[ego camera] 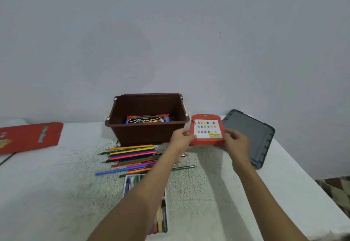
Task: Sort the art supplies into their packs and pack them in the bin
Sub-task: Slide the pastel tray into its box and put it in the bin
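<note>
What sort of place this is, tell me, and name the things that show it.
Probably a plain room at home, set up for sorting art supplies: a white speckled table against a bare painted wall, and a brown plastic bin with loose coloured pencils lying before it.

You hold the red pack [207, 130] level beside the brown bin [147, 134], a printed box [147, 120] inside it; coloured pencils [132, 153] lie loose in front
</note>
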Action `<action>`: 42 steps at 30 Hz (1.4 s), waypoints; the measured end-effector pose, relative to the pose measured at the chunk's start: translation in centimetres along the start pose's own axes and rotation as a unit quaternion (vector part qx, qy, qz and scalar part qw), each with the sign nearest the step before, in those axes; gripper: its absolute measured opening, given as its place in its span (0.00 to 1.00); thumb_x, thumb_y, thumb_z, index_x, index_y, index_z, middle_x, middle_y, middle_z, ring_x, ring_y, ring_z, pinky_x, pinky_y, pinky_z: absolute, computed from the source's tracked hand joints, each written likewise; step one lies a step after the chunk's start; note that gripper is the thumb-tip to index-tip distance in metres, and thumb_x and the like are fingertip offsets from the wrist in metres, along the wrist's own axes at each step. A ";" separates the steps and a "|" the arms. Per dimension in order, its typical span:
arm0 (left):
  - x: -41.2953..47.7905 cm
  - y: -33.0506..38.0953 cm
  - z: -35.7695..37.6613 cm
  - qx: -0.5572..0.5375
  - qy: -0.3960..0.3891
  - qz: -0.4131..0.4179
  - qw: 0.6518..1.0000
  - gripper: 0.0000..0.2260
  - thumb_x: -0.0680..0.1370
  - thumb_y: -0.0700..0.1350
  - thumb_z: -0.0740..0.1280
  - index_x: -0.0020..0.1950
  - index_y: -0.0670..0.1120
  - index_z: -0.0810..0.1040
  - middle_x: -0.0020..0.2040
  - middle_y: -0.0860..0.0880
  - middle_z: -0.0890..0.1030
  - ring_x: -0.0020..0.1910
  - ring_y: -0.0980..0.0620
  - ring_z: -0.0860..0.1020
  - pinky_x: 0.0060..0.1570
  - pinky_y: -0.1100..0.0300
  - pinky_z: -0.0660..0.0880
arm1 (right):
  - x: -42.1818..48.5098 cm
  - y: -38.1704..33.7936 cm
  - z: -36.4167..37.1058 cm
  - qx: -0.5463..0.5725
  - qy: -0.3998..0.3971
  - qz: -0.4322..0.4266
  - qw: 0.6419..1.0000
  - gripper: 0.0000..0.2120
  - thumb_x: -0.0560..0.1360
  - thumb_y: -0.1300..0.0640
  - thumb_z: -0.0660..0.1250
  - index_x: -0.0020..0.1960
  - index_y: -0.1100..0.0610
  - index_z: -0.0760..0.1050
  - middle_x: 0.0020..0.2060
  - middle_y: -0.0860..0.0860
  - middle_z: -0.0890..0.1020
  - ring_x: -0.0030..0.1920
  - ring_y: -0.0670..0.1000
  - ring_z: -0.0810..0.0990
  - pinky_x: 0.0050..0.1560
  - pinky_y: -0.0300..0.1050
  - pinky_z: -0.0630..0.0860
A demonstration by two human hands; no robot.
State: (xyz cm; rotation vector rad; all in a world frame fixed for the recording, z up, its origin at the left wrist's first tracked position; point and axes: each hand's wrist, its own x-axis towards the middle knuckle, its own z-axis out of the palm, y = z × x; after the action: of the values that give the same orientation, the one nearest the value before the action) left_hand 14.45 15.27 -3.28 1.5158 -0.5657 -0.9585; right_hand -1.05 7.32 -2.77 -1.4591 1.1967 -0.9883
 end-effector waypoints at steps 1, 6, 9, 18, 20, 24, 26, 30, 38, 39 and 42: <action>-0.8 0.0 -0.8 -0.015 -0.015 0.003 1.000 0.21 0.77 0.35 0.70 0.69 0.40 0.72 0.55 0.47 0.79 0.55 0.47 0.81 0.53 0.50 0.80 | -0.9 -0.2 -0.1 0.024 0.003 0.002 1.000 0.10 0.80 0.58 0.64 0.59 0.57 0.79 0.47 0.52 0.84 0.46 0.50 0.84 0.47 0.51 0.83; -5.9 0.1 -4.8 -0.078 -0.091 0.017 0.993 0.14 0.79 0.36 0.66 0.64 0.44 0.75 0.57 0.45 0.81 0.52 0.49 0.82 0.51 0.52 0.81 | -4.5 -1.6 -0.1 0.104 -0.007 0.020 0.994 0.12 0.81 0.53 0.64 0.63 0.53 0.70 0.47 0.50 0.81 0.41 0.48 0.84 0.36 0.42 0.77; -9.0 -0.4 -8.0 -0.081 -0.088 0.027 0.992 0.14 0.80 0.36 0.62 0.64 0.46 0.77 0.57 0.43 0.81 0.54 0.47 0.80 0.54 0.49 0.80 | -6.7 -1.8 0.8 0.151 -0.022 0.060 0.986 0.24 0.80 0.54 0.66 0.73 0.51 0.61 0.51 0.56 0.80 0.44 0.52 0.82 0.39 0.45 0.77; -14.3 -2.1 -16.6 -0.110 0.013 0.042 0.993 0.12 0.79 0.44 0.63 0.62 0.45 0.77 0.53 0.39 0.81 0.52 0.43 0.79 0.58 0.45 0.73 | -12.5 0.0 4.6 0.176 -0.218 0.095 0.955 0.25 0.75 0.57 0.72 0.69 0.51 0.68 0.48 0.59 0.84 0.43 0.59 0.83 0.42 0.48 0.79; -14.7 -2.3 -17.7 -0.135 0.034 0.045 0.989 0.14 0.79 0.50 0.65 0.60 0.43 0.77 0.51 0.40 0.82 0.51 0.43 0.81 0.60 0.44 0.74 | -13.2 0.4 5.4 0.125 -0.290 0.065 0.947 0.22 0.76 0.61 0.70 0.68 0.52 0.70 0.50 0.57 0.84 0.47 0.59 0.85 0.45 0.48 0.82; -15.1 -2.3 -18.7 -0.131 0.061 0.025 0.989 0.18 0.81 0.56 0.60 0.60 0.45 0.78 0.50 0.43 0.84 0.51 0.44 0.83 0.55 0.49 0.77 | -14.6 1.2 7.4 0.042 -0.330 0.007 0.943 0.23 0.76 0.62 0.69 0.68 0.51 0.68 0.57 0.49 0.82 0.52 0.50 0.84 0.46 0.44 0.82; -15.2 -2.0 -19.1 -0.103 0.070 0.024 0.992 0.18 0.81 0.57 0.59 0.61 0.45 0.78 0.51 0.42 0.84 0.53 0.43 0.83 0.56 0.49 0.76 | -15.1 1.2 8.0 0.017 -0.305 -0.027 0.952 0.22 0.77 0.60 0.69 0.68 0.50 0.69 0.57 0.46 0.80 0.55 0.47 0.81 0.47 0.40 0.81; -15.7 -1.0 -20.1 -0.031 0.025 0.027 0.999 0.19 0.80 0.55 0.62 0.64 0.44 0.77 0.55 0.40 0.83 0.56 0.42 0.81 0.60 0.47 0.74 | -15.4 1.2 8.4 -0.027 -0.270 -0.099 0.957 0.24 0.77 0.58 0.70 0.70 0.48 0.67 0.56 0.41 0.78 0.55 0.41 0.78 0.47 0.34 0.74; -16.3 0.2 -22.7 0.117 -0.130 -0.062 0.983 0.19 0.74 0.57 0.70 0.64 0.59 0.76 0.57 0.46 0.83 0.60 0.44 0.79 0.62 0.38 0.71 | -15.6 1.8 7.9 -0.039 -0.293 -0.186 0.937 0.13 0.76 0.56 0.70 0.53 0.38 0.74 0.47 0.34 0.80 0.52 0.33 0.77 0.47 0.29 0.77; -16.4 0.1 -22.6 0.114 -0.143 -0.066 0.981 0.20 0.72 0.56 0.71 0.64 0.58 0.77 0.58 0.46 0.82 0.60 0.44 0.79 0.61 0.40 0.73 | -15.5 2.0 7.9 -0.039 -0.301 -0.197 0.932 0.11 0.76 0.54 0.70 0.53 0.39 0.75 0.47 0.34 0.81 0.53 0.34 0.77 0.49 0.32 0.78; -16.5 -0.5 -22.5 0.094 -0.140 -0.048 0.985 0.23 0.68 0.53 0.76 0.62 0.51 0.80 0.59 0.46 0.81 0.61 0.46 0.78 0.61 0.50 0.76 | -15.0 2.8 7.9 -0.049 -0.320 -0.241 0.915 0.14 0.76 0.54 0.70 0.59 0.41 0.77 0.57 0.38 0.80 0.58 0.41 0.78 0.56 0.39 0.78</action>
State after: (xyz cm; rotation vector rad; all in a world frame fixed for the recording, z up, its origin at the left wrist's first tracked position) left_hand 23.93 41.34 -0.46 1.5966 -0.8085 -1.2320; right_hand 3.19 23.37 -7.24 -2.0082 0.4163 -0.6662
